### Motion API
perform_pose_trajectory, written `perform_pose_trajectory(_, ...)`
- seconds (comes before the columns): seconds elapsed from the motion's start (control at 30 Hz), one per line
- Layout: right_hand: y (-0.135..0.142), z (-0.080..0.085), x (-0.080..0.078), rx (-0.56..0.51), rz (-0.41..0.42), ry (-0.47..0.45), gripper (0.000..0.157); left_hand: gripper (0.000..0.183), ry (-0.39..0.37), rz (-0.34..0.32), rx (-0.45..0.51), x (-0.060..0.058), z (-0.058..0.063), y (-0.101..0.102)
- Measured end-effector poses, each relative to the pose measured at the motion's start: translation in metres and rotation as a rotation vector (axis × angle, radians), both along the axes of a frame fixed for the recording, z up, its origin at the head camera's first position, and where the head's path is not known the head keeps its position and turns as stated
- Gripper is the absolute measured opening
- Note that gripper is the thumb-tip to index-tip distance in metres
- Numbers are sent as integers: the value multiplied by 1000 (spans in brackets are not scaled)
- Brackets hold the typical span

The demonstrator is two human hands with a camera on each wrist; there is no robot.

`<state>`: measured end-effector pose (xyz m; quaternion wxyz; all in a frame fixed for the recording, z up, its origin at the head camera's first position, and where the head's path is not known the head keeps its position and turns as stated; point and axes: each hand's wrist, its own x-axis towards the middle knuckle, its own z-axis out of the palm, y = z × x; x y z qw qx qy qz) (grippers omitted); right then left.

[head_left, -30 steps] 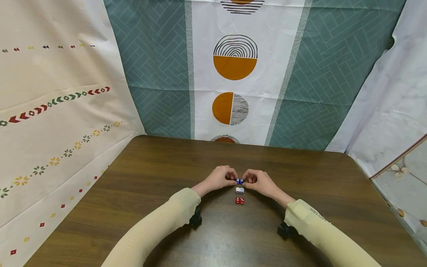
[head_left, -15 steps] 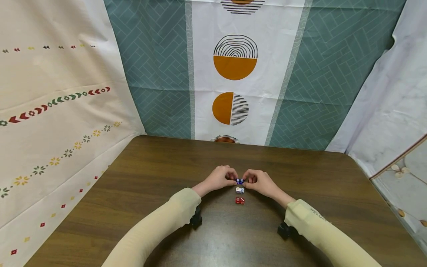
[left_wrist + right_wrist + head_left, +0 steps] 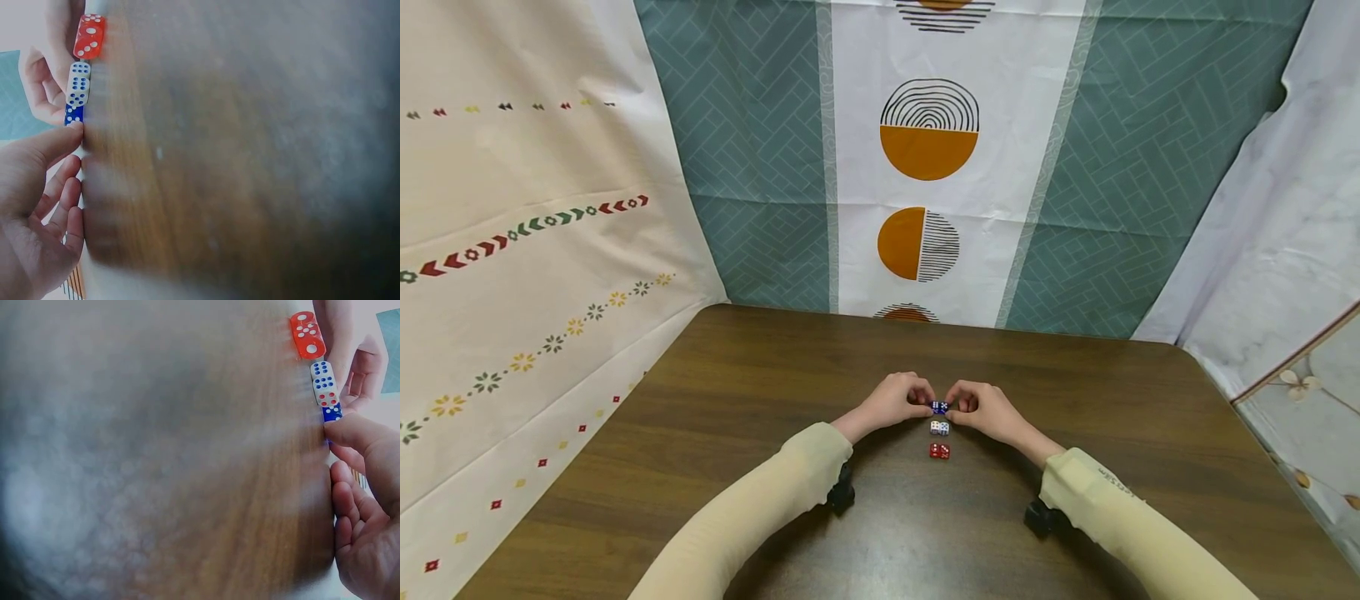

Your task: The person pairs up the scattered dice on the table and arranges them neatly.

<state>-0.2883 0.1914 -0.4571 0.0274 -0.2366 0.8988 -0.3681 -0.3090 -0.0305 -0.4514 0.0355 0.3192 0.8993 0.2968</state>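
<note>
Two blue dice [image 3: 940,407] sit side by side on the brown table [image 3: 820,350], between my hands. My left hand [image 3: 897,401] pinches the pair from the left with thumb and forefinger, its other fingers curled. From the other side, my right hand [image 3: 988,408] grips the pair the same way. Just nearer to me is a pair of white dice [image 3: 939,427] with coloured pips, then a pair of red dice [image 3: 939,451]. Both wrist views show the blue dice [image 3: 74,114] partly covered by the thumb and by the white dice [image 3: 324,382] in front.
Patterned teal and white cloth [image 3: 760,167] hangs behind the far table edge. A cream cloth [image 3: 535,250] with printed motifs drapes along the left, and a whitish marbled cloth [image 3: 1277,275] on the right.
</note>
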Motion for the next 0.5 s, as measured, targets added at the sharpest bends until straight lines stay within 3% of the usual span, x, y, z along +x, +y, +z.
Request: perform_pose_trajectory(0.5, 8, 1, 1, 31, 32, -7, 20, 23, -9, -32, -6, 2, 4, -9)
